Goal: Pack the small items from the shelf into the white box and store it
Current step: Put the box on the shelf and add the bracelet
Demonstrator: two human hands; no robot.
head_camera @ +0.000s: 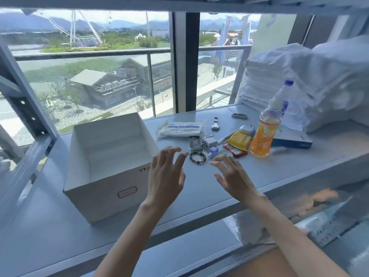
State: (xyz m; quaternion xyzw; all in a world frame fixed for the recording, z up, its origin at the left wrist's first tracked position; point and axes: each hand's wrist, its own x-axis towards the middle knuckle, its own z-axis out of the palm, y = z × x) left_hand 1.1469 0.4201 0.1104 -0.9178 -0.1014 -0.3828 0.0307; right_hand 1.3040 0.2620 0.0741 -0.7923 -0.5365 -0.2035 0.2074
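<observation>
Bright window [89,66] daylight, soft blur, warped edges

I'm seeing a stack of folded white linen [289,76] sitting at the right. Past the dark window post [186,62], a balcony railing [89,54] is running across, with a grey-roofed building [93,76] below and a Ferris wheel [72,29] standing farther off.

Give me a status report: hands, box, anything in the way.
Left hand and right hand open, empty. White box open, nothing seen inside. Beaded bracelet nearest; orange bottle upright beside pile.
</observation>
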